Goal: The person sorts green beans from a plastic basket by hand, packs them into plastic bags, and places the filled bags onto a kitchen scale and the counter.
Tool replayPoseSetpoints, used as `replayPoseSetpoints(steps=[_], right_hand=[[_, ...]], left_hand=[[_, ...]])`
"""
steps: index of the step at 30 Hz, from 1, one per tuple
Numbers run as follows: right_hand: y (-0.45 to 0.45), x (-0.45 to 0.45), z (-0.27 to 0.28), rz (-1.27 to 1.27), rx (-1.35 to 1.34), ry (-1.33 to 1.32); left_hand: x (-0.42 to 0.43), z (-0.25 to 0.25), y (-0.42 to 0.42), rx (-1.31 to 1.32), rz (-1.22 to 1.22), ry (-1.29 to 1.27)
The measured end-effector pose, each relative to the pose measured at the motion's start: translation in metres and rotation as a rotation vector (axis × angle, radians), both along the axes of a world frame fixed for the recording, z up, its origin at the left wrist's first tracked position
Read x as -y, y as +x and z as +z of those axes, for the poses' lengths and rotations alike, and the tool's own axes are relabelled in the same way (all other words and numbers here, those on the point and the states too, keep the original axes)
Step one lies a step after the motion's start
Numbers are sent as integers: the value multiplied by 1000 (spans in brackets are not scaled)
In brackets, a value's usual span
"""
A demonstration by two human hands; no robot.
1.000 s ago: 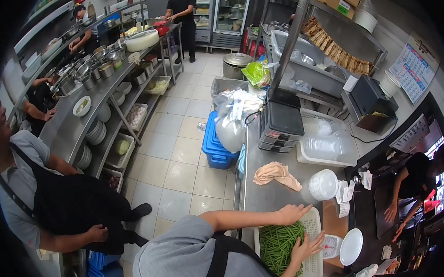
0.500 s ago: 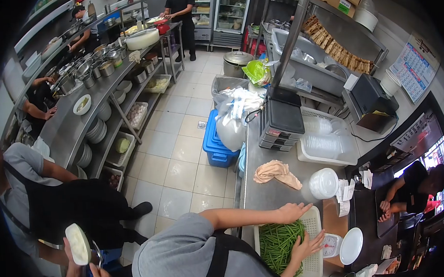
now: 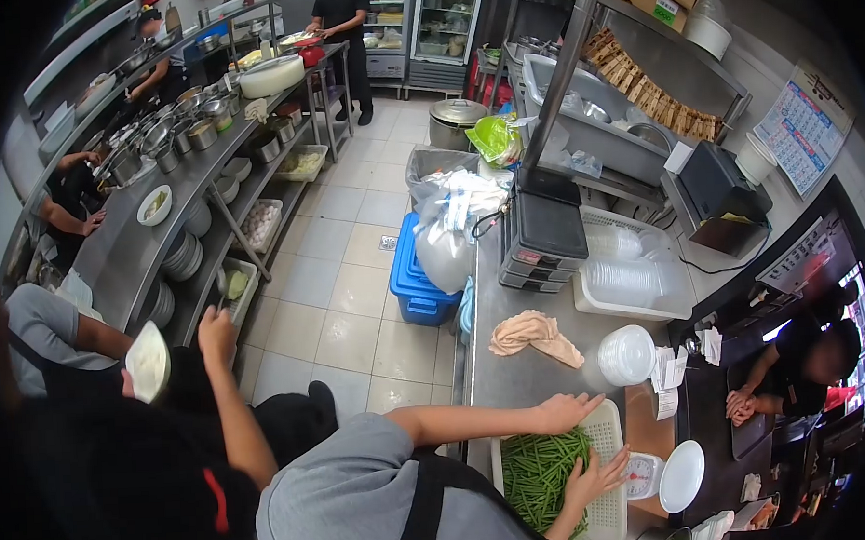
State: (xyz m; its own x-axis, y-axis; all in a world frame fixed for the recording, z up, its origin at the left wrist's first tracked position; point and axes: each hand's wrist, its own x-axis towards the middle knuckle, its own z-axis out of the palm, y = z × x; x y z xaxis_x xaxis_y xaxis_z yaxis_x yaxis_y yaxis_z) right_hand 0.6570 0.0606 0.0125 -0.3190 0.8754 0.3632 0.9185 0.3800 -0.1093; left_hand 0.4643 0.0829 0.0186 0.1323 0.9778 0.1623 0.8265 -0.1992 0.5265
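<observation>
Long green beans [image 3: 533, 473] fill the left part of a white perforated plastic basket [image 3: 609, 443] on the counter. My left hand [image 3: 566, 413] lies flat at the basket's far edge, beside the beans, with its fingers stretched out. My right hand [image 3: 593, 480] is open over the beans, fingers spread toward the basket's bare side. Neither hand holds anything that I can see. Just beyond the basket stand a small white scale with a red dial [image 3: 642, 475] and a white oval plate [image 3: 683, 476].
A crumpled peach cloth [image 3: 535, 338], stacked round plastic lids [image 3: 627, 355] and a white bin of clear containers [image 3: 636, 285] share the counter. Behind me, a co-worker in a black cap [image 3: 142, 466] is near a white dish [image 3: 148, 362]. A blue lidded bin [image 3: 421, 275] stands on the floor.
The co-worker with the white dish has leaned in, head and cap now showing at lower left, one arm raised toward the shelves. My hands have barely moved.
</observation>
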Motion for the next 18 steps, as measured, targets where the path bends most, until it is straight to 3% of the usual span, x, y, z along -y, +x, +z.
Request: replayPoseSetpoints(steps=[14, 18], right_hand=[[16, -8, -6, 94, -206, -12], [33, -7, 19, 115, -344, -194]], left_hand=[[-3, -8, 6, 22, -12, 12], [-4, 5, 9, 8, -30, -44]])
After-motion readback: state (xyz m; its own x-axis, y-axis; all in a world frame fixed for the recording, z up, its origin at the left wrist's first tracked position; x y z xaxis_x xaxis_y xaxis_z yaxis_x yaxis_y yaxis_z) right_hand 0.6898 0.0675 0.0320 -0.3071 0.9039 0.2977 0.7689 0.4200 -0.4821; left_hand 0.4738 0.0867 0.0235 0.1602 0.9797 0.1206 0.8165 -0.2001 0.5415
